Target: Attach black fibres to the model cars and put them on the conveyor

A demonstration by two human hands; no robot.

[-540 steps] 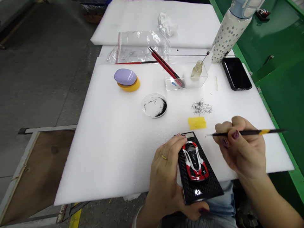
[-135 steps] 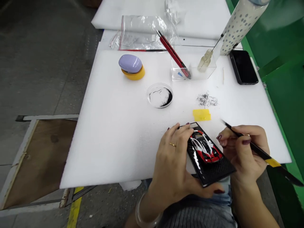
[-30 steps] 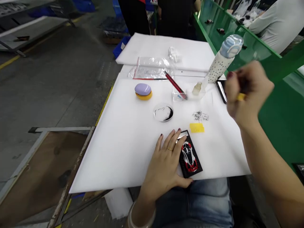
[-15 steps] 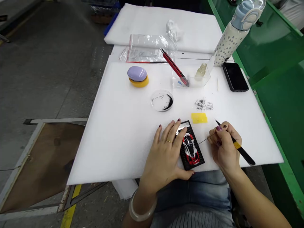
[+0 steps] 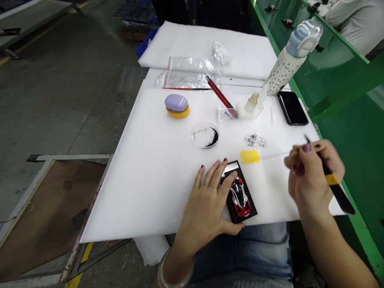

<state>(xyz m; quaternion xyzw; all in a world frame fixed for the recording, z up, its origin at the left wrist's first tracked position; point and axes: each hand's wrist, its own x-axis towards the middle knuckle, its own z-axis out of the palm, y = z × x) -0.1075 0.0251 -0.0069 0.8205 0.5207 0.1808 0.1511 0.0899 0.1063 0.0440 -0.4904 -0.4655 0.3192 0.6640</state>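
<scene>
My left hand [image 5: 205, 200] lies spread over the left side of a black display base [image 5: 231, 212], its fingertips near the far end and its thumb by the near edge. On that base sits a small red, white and black model car [image 5: 240, 198]. Off to the right, my right hand [image 5: 313, 176] is closed around black tweezers with a yellow band [image 5: 342, 196], which slant back across the hand. A thin needle-like tool [image 5: 274, 155], blurred by motion, juts left from its fingertips. Its tip hovers near a yellow strip [image 5: 249, 157] on the white foam sheet [image 5: 144, 180].
Short black slivers [image 5: 255, 141] lie beyond the strip, left of them a clear round dish [image 5: 205, 147] with more. Farther back are a purple-and-yellow oval case [image 5: 177, 105], a clear tray [image 5: 223, 116] with a red pen-like tool [image 5: 222, 97] and small bottle [image 5: 252, 102], a phone [image 5: 292, 108] and a water bottle [image 5: 286, 68].
My right hand has moved right and slightly up, taking the needle-like tool away from the car's side toward the yellow strip. My left hand stays on the base. The camera view has shifted slightly.
</scene>
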